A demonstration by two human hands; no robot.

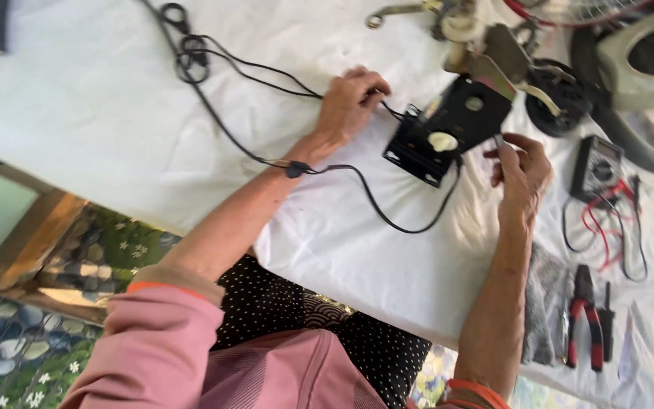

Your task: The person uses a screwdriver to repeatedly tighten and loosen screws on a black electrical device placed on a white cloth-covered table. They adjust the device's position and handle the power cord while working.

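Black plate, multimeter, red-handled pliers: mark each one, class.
Black plate (459, 121), head view, on its flat face.
Multimeter (596, 167), head view, on its body.
Red-handled pliers (583, 318), head view, on the handles.

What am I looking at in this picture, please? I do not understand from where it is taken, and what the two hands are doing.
The picture comes from a camera worn on a person's head, looking down at their own bare hands over a table with a white cloth. The left hand pinches a thin black cable that runs to a black metal bracket part. The right hand holds a small slim tool at that part; what kind is hard to tell. Nearby lie a dark handheld meter with red and black leads and red-handled pliers. More machine parts sit at the top edge.
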